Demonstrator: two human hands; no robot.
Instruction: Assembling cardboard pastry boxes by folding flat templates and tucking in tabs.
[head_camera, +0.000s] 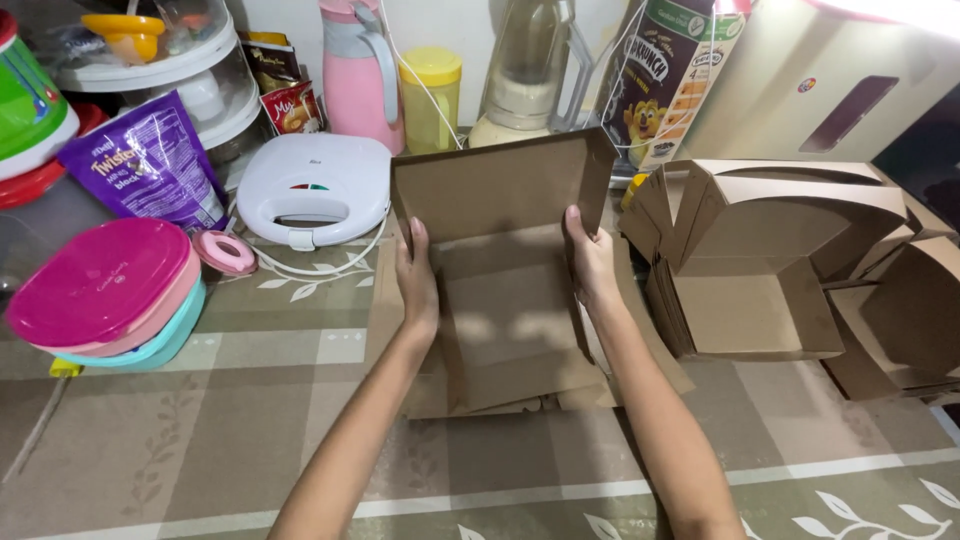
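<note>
Left hand (418, 285) and right hand (590, 262), forearms extended and nearly parallel, each press flat against a side wall of a half-folded brown cardboard box (505, 300) (fingers pointing away from the body, thumbs inside). The box sits between the hands on the patterned tablecloth (250, 400). Beyond the right hand stands a stack of folded boxes (760, 260); beyond the left, a white sandwich maker (313, 187) and pink lidded containers (105, 290).

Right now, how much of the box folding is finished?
Done: folded brown boxes stand nested at the right. In hand: the left hand and right hand press the side walls of one half-formed box. Left: flat blanks lie under it.
</note>
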